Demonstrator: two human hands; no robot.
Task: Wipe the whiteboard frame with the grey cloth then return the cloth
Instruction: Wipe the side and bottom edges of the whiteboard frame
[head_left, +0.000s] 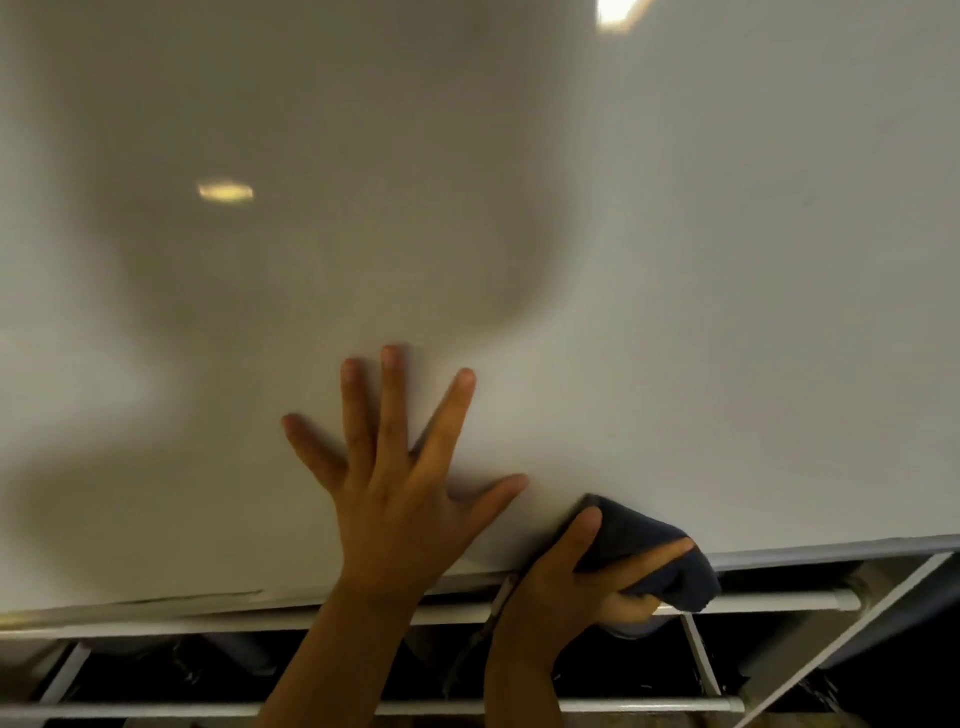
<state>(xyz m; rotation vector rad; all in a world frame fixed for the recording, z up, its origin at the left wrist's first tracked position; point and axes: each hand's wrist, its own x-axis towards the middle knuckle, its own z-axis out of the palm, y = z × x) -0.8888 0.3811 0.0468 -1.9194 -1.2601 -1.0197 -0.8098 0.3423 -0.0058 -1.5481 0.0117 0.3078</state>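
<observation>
- Whiteboard (571, 234): fills nearly the whole view, white and glossy, carrying two bright light reflections and a broad soft shadow across the left and middle.
- Frame (831, 553): grey strip along the bottom edge of the board, slanting slightly upward toward the right, clearest right of the hands; blurred and pale on the left stretch.
- White stand bars (753, 603): below the frame, a horizontal rail just beneath the edge, a second rail lower down, and slanted struts between them; dark space behind, contents too dim to tell.
- Left hand (400, 499): pressed flat on the board just above the bottom edge, all fingers and thumb spread wide, gripping nothing; forearm rising from the bottom of the view across the rails.
- Right hand (582, 577): just beside the left, at the bottom edge of the board, closed around the cloth, thumb on top against the board side, index finger stretched along the fabric, remaining fingers curled underneath.
- Grey cloth (670, 566): bunched in the right hand, dark grey, pressed against the frame, one part lying up on the board face and the rest hanging over the edge down toward the upper rail.
</observation>
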